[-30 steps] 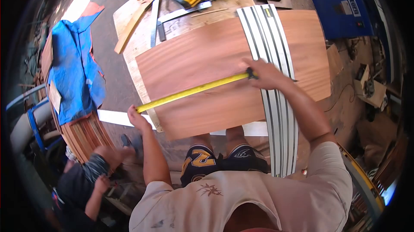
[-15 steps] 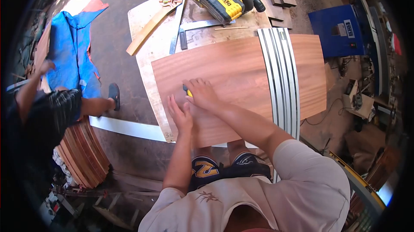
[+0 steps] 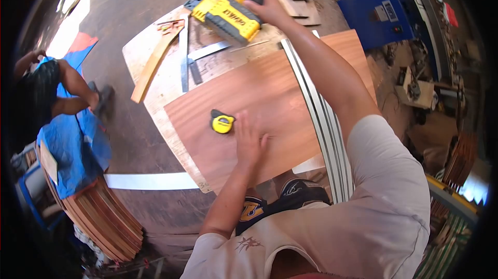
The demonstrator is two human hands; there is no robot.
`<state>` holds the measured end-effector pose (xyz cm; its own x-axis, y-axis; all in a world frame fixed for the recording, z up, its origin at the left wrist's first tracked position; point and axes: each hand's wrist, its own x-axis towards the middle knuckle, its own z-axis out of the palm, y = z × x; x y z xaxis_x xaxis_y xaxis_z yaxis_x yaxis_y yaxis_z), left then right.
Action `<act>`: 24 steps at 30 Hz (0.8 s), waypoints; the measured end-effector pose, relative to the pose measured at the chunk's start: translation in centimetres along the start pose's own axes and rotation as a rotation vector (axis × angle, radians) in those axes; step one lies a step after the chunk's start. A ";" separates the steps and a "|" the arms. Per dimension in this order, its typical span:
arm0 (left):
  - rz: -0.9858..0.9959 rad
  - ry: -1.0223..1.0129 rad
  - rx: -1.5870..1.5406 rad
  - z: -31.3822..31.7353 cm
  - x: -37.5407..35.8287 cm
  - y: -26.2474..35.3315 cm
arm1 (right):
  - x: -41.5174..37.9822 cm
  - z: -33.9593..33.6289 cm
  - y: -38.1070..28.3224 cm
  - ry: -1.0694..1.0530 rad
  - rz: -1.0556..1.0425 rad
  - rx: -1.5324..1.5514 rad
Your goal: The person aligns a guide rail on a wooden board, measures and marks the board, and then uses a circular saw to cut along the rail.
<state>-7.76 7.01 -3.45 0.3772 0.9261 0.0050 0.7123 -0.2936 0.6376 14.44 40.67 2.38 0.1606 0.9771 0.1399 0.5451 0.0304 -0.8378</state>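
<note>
At the far side of the worktable, my right hand (image 3: 266, 9) is wrapped round the rear handle of a yellow and black cordless track saw (image 3: 220, 11). My left hand (image 3: 250, 141) lies with fingers stretched over the reddish-brown wood panel (image 3: 282, 87). Just left of its fingertips a yellow tape measure (image 3: 222, 124) rests on the panel. A silver guide rail (image 3: 306, 84) crosses the panel, partly hidden under my right forearm.
Left of the saw lie a wood strip (image 3: 150, 71), a metal ruler (image 3: 184, 66) and a square (image 3: 207, 50). A blue machine (image 3: 376, 17) stands at the right. A person (image 3: 57, 87) is at the left, near a blue tarp (image 3: 78, 149) over stacked boards (image 3: 106, 222).
My right hand has left the tape measure and reached forward onto the saw's handle. My left hand has shifted right across the panel. The person at the left has moved farther off.
</note>
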 end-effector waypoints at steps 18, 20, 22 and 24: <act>-0.244 -0.609 0.467 5.7 4.0 2.4 | -32.6 -25.1 23.0 0.827 0.466 -0.313; -0.230 -0.615 0.478 5.7 4.2 2.5 | -41.8 -30.0 26.1 0.889 0.675 -0.609; -0.261 -0.652 0.502 5.0 4.5 3.2 | -47.0 -32.0 27.4 0.933 0.828 -0.703; -0.206 -0.616 0.468 4.6 4.1 3.1 | -50.5 -32.2 29.2 1.044 1.111 -0.219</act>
<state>-1.31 8.78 -5.02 0.3729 0.7150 -0.5914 0.9261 -0.3263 0.1894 48.73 -14.54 -12.12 0.9895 -0.0958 -0.1086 -0.1444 -0.7109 -0.6883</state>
